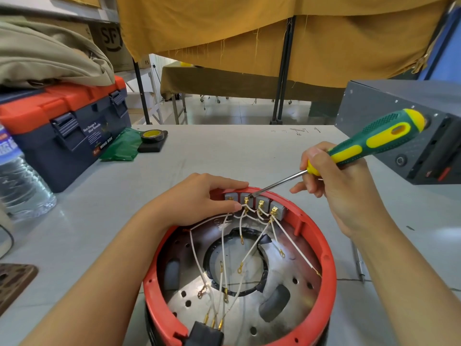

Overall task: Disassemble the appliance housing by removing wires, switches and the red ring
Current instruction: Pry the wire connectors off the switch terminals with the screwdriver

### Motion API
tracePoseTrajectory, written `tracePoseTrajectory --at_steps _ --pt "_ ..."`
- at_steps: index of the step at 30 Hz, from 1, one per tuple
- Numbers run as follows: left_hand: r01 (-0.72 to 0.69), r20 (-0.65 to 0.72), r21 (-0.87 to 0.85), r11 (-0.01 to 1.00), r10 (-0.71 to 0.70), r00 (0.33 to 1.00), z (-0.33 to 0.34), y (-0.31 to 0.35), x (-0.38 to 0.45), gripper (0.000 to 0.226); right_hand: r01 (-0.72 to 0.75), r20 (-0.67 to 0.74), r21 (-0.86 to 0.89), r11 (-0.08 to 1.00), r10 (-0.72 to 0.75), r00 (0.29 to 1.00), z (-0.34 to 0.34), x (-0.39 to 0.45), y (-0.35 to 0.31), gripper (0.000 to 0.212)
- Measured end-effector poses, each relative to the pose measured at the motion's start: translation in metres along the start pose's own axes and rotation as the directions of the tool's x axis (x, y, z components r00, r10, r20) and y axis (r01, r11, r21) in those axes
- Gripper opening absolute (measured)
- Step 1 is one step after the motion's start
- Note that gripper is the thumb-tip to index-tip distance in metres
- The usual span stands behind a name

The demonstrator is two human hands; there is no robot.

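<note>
Crowded inside the red ring [326, 258], bare table [224, 151] beyond it
White wires [249, 253] criss-cross the ring's opening; toolbox [67, 131] far left and grey box [411, 136] far right of the ring flank the bare stretch

The pale grey table [224, 151] carries the round red-rimmed appliance housing [326, 258] under the grip, a navy-and-orange plastic toolbox [62, 126] far left, a grey metal box [399, 136] right.
</note>
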State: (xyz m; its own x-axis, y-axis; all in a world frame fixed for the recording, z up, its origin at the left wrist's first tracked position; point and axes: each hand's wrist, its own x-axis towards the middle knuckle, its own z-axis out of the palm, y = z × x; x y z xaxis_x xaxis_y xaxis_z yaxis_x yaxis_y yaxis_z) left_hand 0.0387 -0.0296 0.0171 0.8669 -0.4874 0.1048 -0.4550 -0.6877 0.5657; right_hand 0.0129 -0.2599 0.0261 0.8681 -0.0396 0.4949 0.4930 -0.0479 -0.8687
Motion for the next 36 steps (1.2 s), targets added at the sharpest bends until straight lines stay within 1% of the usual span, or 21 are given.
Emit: tracePoseTrajectory --at_steps 3,6,8,11,15,19,25,27,30,36 --pt "-0.002 -0.002 0.011 1.0 0.002 1.0 0.0 0.001 -0.001 0.043 0.008 0.025 -0.01 1.0 -0.008 1.0 -0.001 -0.002 0.002 0.025" --pt "-0.004 0.0 0.013 1.0 0.004 1.0 0.0 0.001 -0.001 0.044 0.022 0.065 0.037 0.999 -0.024 0.998 0.001 -0.003 0.003 0.024" --pt "-0.01 -0.002 0.017 1.0 0.01 1.0 0.001 0.001 -0.001 0.044 0.018 0.056 0.055 0.998 -0.021 0.998 0.003 -0.002 0.004 0.024" --pt "-0.012 -0.007 0.023 1.0 0.012 1.0 0.001 0.001 -0.001 0.043 -0.003 -0.001 0.095 0.995 0.003 1.0 0.006 -0.001 0.007 0.025" --pt "-0.013 -0.014 0.026 1.0 0.013 1.0 0.001 0.001 -0.001 0.043 -0.073 -0.092 0.184 0.98 0.091 0.992 0.007 0.002 0.014 0.03" --pt "-0.016 -0.016 0.033 0.999 0.017 1.0 0.001 0.001 -0.001 0.043 -0.136 -0.172 0.242 0.961 0.18 0.968 0.007 0.003 0.02 0.035" --pt "-0.024 -0.017 0.04 0.999 0.025 1.0 0.001 0.001 0.0 0.043 -0.183 -0.231 0.327 0.927 0.266 0.936 0.012 0.004 0.022 0.036" --pt "-0.022 -0.013 0.032 0.999 0.022 1.0 0.001 0.001 0.0 0.043 -0.173 -0.244 0.321 0.931 0.258 0.935 0.012 0.003 0.022 0.036" --pt "-0.023 -0.008 0.025 0.999 0.023 1.0 0.001 0.001 -0.001 0.044 -0.122 -0.245 0.284 0.951 0.195 0.95 0.013 0.0 0.02 0.038" --pt "-0.02 -0.01 0.036 0.999 0.02 1.0 0.001 0.001 -0.002 0.044 -0.056 -0.164 0.125 0.991 0.076 0.983 0.011 -0.003 0.015 0.033"
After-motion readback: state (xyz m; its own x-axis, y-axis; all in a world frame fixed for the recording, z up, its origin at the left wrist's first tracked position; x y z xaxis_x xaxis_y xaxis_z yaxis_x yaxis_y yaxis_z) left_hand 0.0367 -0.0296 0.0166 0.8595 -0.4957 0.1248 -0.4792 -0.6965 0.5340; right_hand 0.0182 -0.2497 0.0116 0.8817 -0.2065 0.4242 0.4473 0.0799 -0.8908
